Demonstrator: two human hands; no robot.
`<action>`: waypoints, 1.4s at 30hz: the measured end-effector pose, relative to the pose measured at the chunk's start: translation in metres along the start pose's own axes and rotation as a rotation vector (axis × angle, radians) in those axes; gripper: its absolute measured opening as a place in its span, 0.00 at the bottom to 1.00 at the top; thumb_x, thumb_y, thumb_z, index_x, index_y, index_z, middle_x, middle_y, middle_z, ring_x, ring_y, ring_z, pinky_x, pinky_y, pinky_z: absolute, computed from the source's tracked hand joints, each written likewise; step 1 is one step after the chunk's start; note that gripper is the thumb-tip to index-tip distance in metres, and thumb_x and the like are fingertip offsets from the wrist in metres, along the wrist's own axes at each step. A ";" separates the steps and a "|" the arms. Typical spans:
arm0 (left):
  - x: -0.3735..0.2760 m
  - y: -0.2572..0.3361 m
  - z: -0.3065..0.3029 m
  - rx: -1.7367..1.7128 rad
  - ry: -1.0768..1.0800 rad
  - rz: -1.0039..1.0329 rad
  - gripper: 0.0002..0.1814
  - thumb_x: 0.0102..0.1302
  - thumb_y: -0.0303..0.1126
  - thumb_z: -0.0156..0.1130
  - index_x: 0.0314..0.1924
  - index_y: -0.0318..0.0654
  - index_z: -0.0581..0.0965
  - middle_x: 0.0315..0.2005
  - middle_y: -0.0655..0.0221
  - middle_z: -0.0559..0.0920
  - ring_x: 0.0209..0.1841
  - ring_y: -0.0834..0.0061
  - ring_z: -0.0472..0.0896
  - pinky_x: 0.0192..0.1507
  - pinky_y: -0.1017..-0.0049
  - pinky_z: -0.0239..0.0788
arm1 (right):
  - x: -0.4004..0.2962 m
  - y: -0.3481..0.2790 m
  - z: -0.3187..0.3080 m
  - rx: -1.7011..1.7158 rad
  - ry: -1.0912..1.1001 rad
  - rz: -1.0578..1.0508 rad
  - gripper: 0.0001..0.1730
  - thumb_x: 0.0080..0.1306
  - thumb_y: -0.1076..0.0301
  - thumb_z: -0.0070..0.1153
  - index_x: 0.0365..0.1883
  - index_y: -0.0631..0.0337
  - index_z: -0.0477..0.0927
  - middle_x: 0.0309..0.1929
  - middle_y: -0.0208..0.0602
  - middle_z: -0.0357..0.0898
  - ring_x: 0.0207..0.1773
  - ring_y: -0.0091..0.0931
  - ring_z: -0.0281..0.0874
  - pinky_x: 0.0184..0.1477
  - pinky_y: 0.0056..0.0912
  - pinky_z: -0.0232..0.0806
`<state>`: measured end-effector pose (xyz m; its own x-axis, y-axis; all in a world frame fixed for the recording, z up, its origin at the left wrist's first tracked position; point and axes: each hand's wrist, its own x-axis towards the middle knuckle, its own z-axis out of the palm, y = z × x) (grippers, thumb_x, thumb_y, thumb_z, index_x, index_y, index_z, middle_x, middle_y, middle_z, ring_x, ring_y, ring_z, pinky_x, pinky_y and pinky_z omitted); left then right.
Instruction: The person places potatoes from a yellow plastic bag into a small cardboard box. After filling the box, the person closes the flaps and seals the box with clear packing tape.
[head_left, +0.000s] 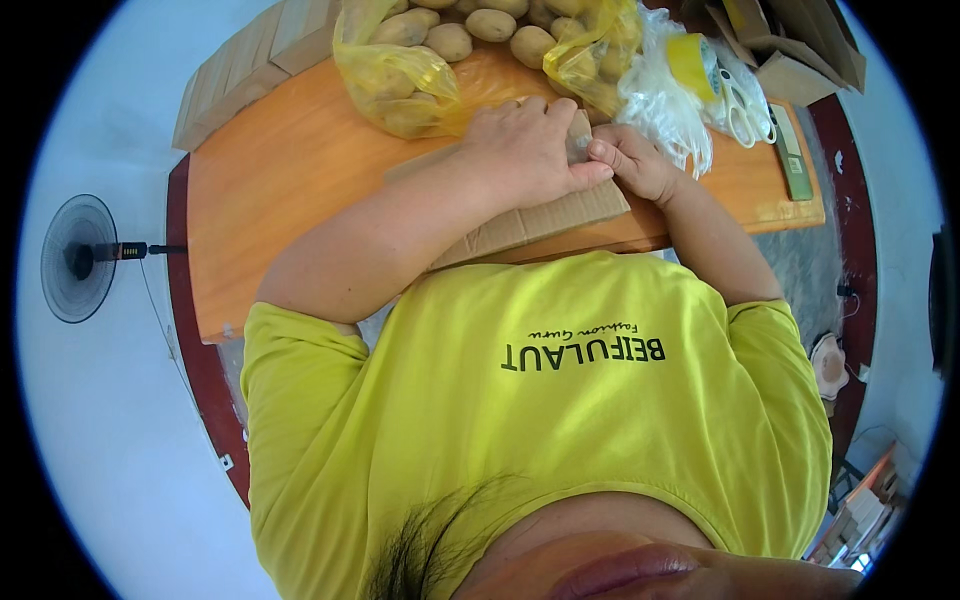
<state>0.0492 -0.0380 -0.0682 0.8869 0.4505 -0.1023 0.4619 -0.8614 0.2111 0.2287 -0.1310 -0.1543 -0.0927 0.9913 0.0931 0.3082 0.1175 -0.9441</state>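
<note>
A flattened piece of corrugated cardboard (551, 221) lies on the orange wooden table (300, 165), close against the yellow shirt. My left hand (517, 150) rests on top of it, fingers bent over its upper part. At the cardboard's right end my right hand (634, 161) pinches an edge or corner between thumb and fingers, beside a small shiny patch that looks like clear tape (580, 142). The thumbs of both hands are close together. Part of the cardboard is hidden under my left hand and forearm.
Beyond the hands, potatoes (491, 25) lie in and around yellow plastic bags (420, 75). To the right are clear plastic bags (660, 105), a yellow tape roll (691, 66), white-handled scissors (736, 109) and a green-and-white box (791, 154). Cardboard boxes (255, 56) line the far left; an open carton (799, 75) stands far right.
</note>
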 end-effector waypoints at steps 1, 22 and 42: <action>-0.001 0.001 0.000 0.010 0.004 -0.006 0.41 0.59 0.66 0.56 0.61 0.40 0.69 0.55 0.57 0.76 0.59 0.58 0.74 0.58 0.57 0.64 | 0.000 0.000 0.000 0.008 -0.002 0.011 0.31 0.72 0.42 0.48 0.23 0.62 0.75 0.20 0.27 0.69 0.27 0.20 0.64 0.32 0.27 0.62; -0.038 -0.027 -0.012 0.090 -0.012 -0.042 0.45 0.61 0.64 0.57 0.69 0.42 0.62 0.62 0.58 0.70 0.64 0.58 0.69 0.61 0.58 0.61 | 0.001 -0.007 0.006 -0.011 0.075 0.114 0.31 0.68 0.43 0.54 0.18 0.62 0.73 0.17 0.24 0.66 0.25 0.19 0.61 0.28 0.28 0.59; -0.091 -0.059 0.003 -0.067 0.254 -0.192 0.39 0.55 0.52 0.68 0.63 0.40 0.69 0.59 0.56 0.73 0.61 0.53 0.69 0.63 0.60 0.61 | 0.000 -0.006 0.000 -0.008 0.018 0.118 0.29 0.65 0.43 0.57 0.22 0.64 0.76 0.20 0.23 0.68 0.27 0.18 0.62 0.30 0.26 0.59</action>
<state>-0.0591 -0.0290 -0.0746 0.7498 0.6544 0.0974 0.6114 -0.7416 0.2762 0.2273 -0.1313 -0.1485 -0.0385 0.9992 -0.0125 0.3232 0.0007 -0.9463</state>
